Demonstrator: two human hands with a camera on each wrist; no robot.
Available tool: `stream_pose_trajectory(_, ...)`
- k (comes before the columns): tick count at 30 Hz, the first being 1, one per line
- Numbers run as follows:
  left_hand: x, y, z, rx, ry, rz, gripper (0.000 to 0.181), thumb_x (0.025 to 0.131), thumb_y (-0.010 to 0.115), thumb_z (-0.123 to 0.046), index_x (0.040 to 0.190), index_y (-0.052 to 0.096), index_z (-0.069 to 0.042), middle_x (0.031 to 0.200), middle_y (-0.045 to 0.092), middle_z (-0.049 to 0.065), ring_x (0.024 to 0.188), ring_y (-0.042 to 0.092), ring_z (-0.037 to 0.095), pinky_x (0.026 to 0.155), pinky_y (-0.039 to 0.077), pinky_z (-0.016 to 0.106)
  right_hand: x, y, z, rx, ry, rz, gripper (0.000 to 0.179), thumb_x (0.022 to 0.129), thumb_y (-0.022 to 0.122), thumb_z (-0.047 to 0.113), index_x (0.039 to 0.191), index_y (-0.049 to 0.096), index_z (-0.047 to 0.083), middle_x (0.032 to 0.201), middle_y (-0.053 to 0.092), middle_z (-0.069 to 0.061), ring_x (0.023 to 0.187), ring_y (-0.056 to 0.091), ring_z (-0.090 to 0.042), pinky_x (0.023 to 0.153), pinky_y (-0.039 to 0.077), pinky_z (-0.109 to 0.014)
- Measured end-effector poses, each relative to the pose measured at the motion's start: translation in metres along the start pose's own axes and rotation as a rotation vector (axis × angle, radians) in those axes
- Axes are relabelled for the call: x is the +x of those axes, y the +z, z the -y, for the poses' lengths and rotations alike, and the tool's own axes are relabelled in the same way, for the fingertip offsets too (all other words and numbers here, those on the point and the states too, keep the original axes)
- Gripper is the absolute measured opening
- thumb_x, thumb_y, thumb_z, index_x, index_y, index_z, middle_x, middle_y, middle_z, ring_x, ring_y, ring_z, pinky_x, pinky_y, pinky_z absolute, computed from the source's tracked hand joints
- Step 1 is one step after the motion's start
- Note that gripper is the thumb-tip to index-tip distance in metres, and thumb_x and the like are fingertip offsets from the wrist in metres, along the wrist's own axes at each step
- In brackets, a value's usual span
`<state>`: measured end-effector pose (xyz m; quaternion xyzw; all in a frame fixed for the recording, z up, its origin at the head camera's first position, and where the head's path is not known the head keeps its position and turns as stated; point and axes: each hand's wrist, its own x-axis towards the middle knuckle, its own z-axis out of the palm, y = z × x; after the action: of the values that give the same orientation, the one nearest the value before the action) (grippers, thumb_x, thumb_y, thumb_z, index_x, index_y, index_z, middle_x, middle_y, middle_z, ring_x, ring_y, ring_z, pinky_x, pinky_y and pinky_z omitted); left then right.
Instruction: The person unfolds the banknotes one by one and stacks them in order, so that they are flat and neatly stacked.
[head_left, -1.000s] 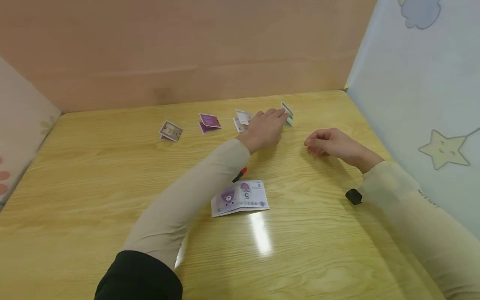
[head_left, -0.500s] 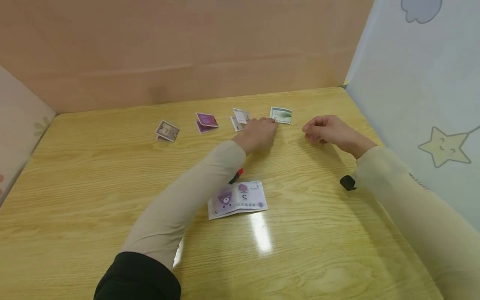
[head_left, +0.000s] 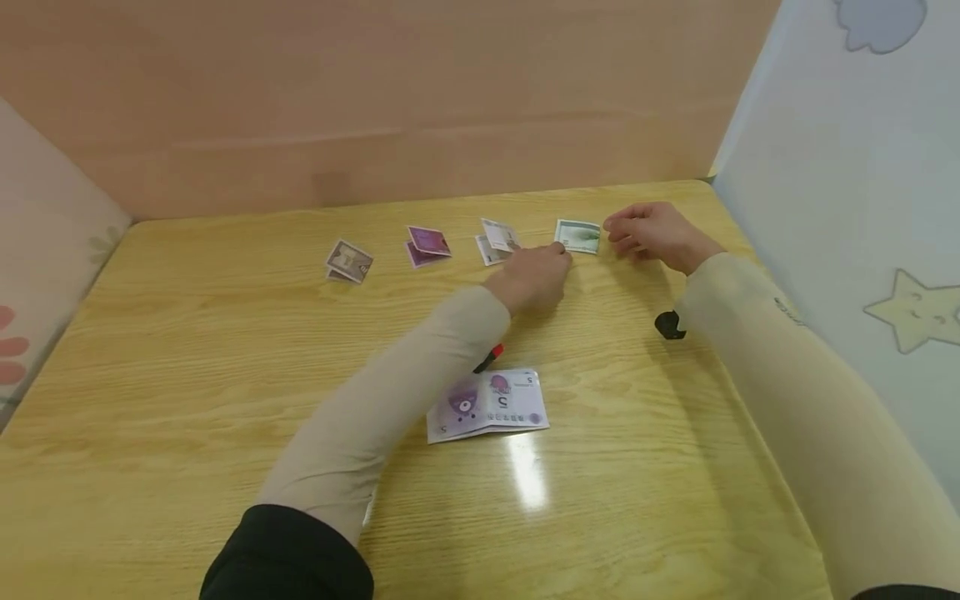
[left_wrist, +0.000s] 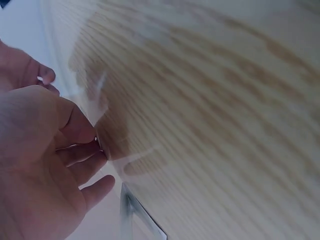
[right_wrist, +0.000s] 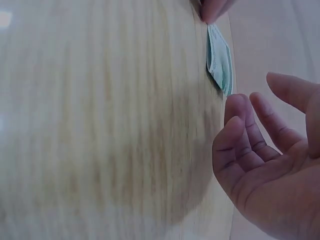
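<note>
My left hand pinches the near left corner of a small folded green banknote between thumb and fingertips. In the right wrist view, this green note stands on edge as a narrow fold. My right hand holds nothing; its bent, spread fingers are right by the note's other end. A folded white-grey banknote stands just left of my left hand. In the left wrist view, my left hand is large at the left, with the right hand beyond it.
Further left stand a folded magenta note and a folded brown note. Larger purple notes marked 5 lie nearer, partly under the left sleeve. A black, red-tipped piece shows beside that sleeve. Walls border the table.
The green note has turned from steeply angled to facing me, with my left hand drawing back slightly towards me. My right hand has moved forward, up to the note's right end.
</note>
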<state>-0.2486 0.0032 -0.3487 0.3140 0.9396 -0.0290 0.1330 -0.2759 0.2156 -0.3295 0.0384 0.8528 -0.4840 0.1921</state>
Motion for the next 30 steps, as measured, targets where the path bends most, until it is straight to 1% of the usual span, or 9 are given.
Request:
stream_pose_trajectory(4, -0.001, -0.001, -0.004, -0.002, 0.013, 0.007, 0.044, 0.101, 0.045, -0.017, 0.144, 0.050, -0.010, 0.144, 0.047, 0.002, 0.121, 0.054, 0.019, 0.094, 0.050, 0.036, 0.009, -0.003, -0.001, 0.031, 0.018, -0.011, 0.050, 0.102, 0.059, 0.031, 0.140, 0.050, -0.001, 0.101, 0.065, 0.002, 0.084, 0.065, -0.010, 0.073, 0.053, -0.026)
stream_pose_trajectory(6, -0.003, -0.003, -0.006, -0.006, 0.014, 0.017, 0.044, 0.101, 0.044, -0.016, 0.144, 0.050, -0.010, 0.145, 0.046, 0.003, 0.119, 0.055, 0.019, 0.092, 0.051, 0.036, 0.012, -0.002, -0.002, 0.020, 0.034, -0.014, 0.049, 0.102, 0.058, 0.030, 0.140, 0.051, -0.001, 0.098, 0.065, 0.003, 0.082, 0.065, -0.008, 0.071, 0.053, -0.026)
stream_pose_trajectory(11, -0.005, -0.007, -0.007, 0.000, 0.012, 0.032, 0.043, 0.103, 0.044, -0.018, 0.146, 0.049, -0.011, 0.147, 0.044, 0.003, 0.121, 0.055, 0.021, 0.094, 0.050, 0.034, 0.020, -0.001, -0.001, -0.038, 0.065, -0.020, 0.049, 0.102, 0.058, 0.031, 0.138, 0.053, -0.001, 0.100, 0.064, 0.000, 0.078, 0.062, -0.006, 0.067, 0.052, -0.024)
stream_pose_trajectory(15, -0.006, -0.008, -0.008, 0.002, 0.010, 0.035, 0.043, 0.103, 0.044, -0.019, 0.146, 0.049, -0.011, 0.148, 0.044, 0.003, 0.121, 0.056, 0.021, 0.093, 0.050, 0.033, 0.024, -0.001, 0.000, -0.065, 0.083, -0.033, 0.046, 0.102, 0.058, 0.029, 0.136, 0.055, -0.002, 0.095, 0.064, 0.001, 0.073, 0.060, -0.006, 0.063, 0.050, -0.023)
stream_pose_trajectory(20, -0.005, -0.008, -0.007, 0.010, 0.009, 0.046, 0.044, 0.104, 0.044, -0.019, 0.147, 0.047, -0.011, 0.149, 0.043, 0.003, 0.123, 0.055, 0.021, 0.095, 0.050, 0.033, 0.027, 0.001, -0.001, -0.070, 0.089, -0.060, 0.042, 0.102, 0.058, 0.027, 0.133, 0.058, -0.002, 0.089, 0.064, 0.002, 0.071, 0.060, -0.007, 0.063, 0.050, -0.023)
stream_pose_trajectory(24, -0.005, -0.007, -0.008, 0.015, 0.004, 0.051, 0.046, 0.104, 0.044, -0.020, 0.149, 0.046, -0.011, 0.149, 0.044, 0.002, 0.126, 0.054, 0.020, 0.095, 0.050, 0.033, 0.028, 0.004, -0.002, -0.040, 0.089, -0.109, 0.039, 0.101, 0.061, 0.028, 0.128, 0.059, 0.000, 0.087, 0.065, 0.004, 0.071, 0.061, -0.008, 0.063, 0.050, -0.024)
stream_pose_trajectory(29, -0.003, -0.006, -0.010, -0.008, -0.018, 0.070, 0.048, 0.103, 0.045, -0.021, 0.151, 0.044, -0.014, 0.153, 0.041, -0.002, 0.132, 0.049, 0.019, 0.095, 0.050, 0.037, 0.029, 0.006, -0.005, 0.036, 0.070, -0.148, 0.033, 0.099, 0.065, 0.025, 0.122, 0.059, 0.001, 0.080, 0.066, 0.005, 0.069, 0.061, -0.008, 0.061, 0.050, -0.023)
stream_pose_trajectory(30, -0.003, -0.005, -0.009, -0.031, -0.018, 0.074, 0.045, 0.103, 0.045, -0.020, 0.148, 0.046, -0.014, 0.151, 0.044, -0.002, 0.128, 0.052, 0.019, 0.092, 0.050, 0.037, 0.028, 0.006, -0.006, 0.054, 0.066, -0.150, 0.032, 0.099, 0.065, 0.024, 0.122, 0.059, 0.001, 0.079, 0.066, 0.006, 0.069, 0.061, -0.007, 0.060, 0.050, -0.023)
